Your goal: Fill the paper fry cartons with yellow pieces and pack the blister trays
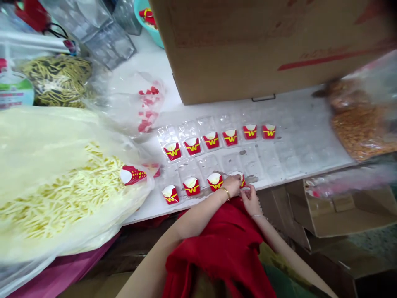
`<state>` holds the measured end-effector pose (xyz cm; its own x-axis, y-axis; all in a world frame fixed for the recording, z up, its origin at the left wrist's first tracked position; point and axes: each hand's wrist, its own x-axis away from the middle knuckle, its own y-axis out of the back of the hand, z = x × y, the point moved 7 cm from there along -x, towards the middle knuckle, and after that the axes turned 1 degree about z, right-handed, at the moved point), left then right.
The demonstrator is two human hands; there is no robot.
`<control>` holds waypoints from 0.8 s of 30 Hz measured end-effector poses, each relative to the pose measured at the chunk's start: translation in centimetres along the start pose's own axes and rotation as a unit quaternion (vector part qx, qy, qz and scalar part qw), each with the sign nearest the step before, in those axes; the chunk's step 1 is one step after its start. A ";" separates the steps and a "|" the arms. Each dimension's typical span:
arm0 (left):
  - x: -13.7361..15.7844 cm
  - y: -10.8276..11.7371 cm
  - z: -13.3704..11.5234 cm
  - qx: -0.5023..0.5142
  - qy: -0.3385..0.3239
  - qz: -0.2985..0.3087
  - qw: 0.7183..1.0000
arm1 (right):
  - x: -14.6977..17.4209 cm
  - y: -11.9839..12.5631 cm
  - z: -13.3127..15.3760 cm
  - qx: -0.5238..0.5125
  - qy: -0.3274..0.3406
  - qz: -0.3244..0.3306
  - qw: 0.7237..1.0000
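Both hands meet at the near edge of the white table, over one small red-and-white toy fries carton (243,180) with a yellow mark. My left hand (232,185), with a gold bangle at the wrist, has its fingers closed on the carton and covers most of it. From the right, my right hand (250,201) pinches at the carton's lower edge. Beside them to the left lies a matching carton (215,181) in a clear plastic tray. More cartons form a back row, among them a carton (211,140), each in the lower part of a clear blister tray (206,123).
At left, a large plastic bag (46,140) holds pale yellow fry-like strips (62,198), with a printed carton (133,174) at its mouth. Behind stands a big cardboard box (248,49). A bag of orange-brown pieces (359,128) sits right; an open box (344,211) lies below.
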<state>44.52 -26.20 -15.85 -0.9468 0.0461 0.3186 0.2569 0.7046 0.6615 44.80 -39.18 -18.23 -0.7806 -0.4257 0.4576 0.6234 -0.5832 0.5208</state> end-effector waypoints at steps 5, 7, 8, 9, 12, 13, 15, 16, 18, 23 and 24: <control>-0.7 -0.4 0.5 -0.009 0.024 0.007 1.000 | -0.9 0.0 1.3 0.064 0.032 0.009 0.997; -0.9 -0.3 0.4 -0.015 0.027 0.002 1.000 | -1.3 0.0 1.7 0.152 0.039 0.033 0.987; -0.9 -0.2 0.2 -0.019 0.028 0.000 0.999 | -1.5 0.0 1.8 0.205 0.036 0.043 0.977; -0.7 -0.1 0.0 -0.023 0.028 -0.001 0.999 | -1.7 0.1 1.8 0.252 0.030 0.050 0.966; 1.0 0.6 -0.5 -0.052 0.006 -0.030 0.998 | -2.1 0.3 1.9 0.310 0.018 0.057 0.949; 2.1 0.9 -0.6 -0.071 -0.007 -0.049 0.996 | -2.1 0.3 2.0 0.319 0.020 0.059 0.946; 4.9 1.2 -0.2 -0.120 -0.022 -0.077 0.990 | -2.0 0.3 2.2 0.341 0.024 0.064 0.937; 6.3 1.1 0.4 -0.146 -0.018 -0.078 0.986 | -2.0 0.3 2.3 0.350 0.024 0.067 0.934; 8.8 0.3 2.1 -0.184 0.004 -0.057 0.981 | -1.8 0.2 2.3 0.358 0.020 0.071 0.931; 10.9 -1.9 5.7 -0.189 0.002 -0.027 0.982 | -2.1 0.1 2.6 0.379 -0.005 0.070 0.923; 10.7 -2.2 6.1 -0.185 0.000 -0.027 0.982 | -2.2 0.0 2.8 0.382 -0.008 0.070 0.922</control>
<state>32.62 -22.95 -18.01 -0.9608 0.0165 0.2767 0.2599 0.4007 0.8786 46.68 -36.34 -17.26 -0.6935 -0.4459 0.5659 0.5726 0.1355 0.8085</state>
